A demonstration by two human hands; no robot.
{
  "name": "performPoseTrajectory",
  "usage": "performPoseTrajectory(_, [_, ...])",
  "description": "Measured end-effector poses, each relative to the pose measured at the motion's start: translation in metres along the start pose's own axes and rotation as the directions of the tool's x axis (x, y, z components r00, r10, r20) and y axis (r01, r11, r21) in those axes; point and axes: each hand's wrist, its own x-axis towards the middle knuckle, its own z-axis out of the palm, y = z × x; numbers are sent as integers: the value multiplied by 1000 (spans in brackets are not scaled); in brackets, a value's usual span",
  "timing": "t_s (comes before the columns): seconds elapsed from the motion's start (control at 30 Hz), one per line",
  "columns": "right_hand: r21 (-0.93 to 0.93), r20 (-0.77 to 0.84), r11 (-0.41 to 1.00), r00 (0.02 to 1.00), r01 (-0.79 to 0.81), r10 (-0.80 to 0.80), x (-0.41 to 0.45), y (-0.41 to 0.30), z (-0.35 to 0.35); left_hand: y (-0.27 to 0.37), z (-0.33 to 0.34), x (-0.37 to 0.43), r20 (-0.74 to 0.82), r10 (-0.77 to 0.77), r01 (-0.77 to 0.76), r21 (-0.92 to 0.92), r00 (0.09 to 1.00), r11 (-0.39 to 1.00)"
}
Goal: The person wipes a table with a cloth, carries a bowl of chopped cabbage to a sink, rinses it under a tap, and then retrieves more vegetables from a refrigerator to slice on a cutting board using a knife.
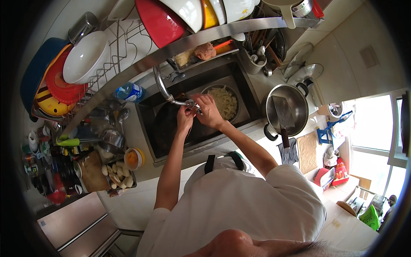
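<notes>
My left hand (185, 120) has its fingers closed around the end of a chrome faucet spout (164, 86) over the sink. From the other side, my right hand (209, 110) holds the same metal tip, its fingers bent close to those of my left hand. The dark sink (247, 75) lies beneath both hands. Inside it, a black wok (165, 117) sits at the left, partly hidden by my forearm. A metal bowl of pale shredded vegetable (227, 104) stands at the right, partly behind my right hand.
A steel pot (300, 110) with a cleaver (282, 110) across it stands right of the sink. On the left are a plastic bottle (130, 92), a small bowl (134, 159) and a tray of pale cut pieces (120, 175). A metal rack edge (199, 38) spans above the sink.
</notes>
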Motion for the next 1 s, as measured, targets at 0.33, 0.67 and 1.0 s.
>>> performPoseTrajectory(0.33, [-159,34,987,999,34,-29,3,6,19,1,-8,-1,153,-25,35,-68,988,997])
performPoseTrajectory(0.67, [-237,76,971,997,26,-9,4,6,18,-12,-28,7,315,-38,106,-204,948,973])
performPoseTrajectory(1.0, [-302,95,953,995,-7,38,7,5,20,-10,-66,89,-30,-237,216,-312,971,925])
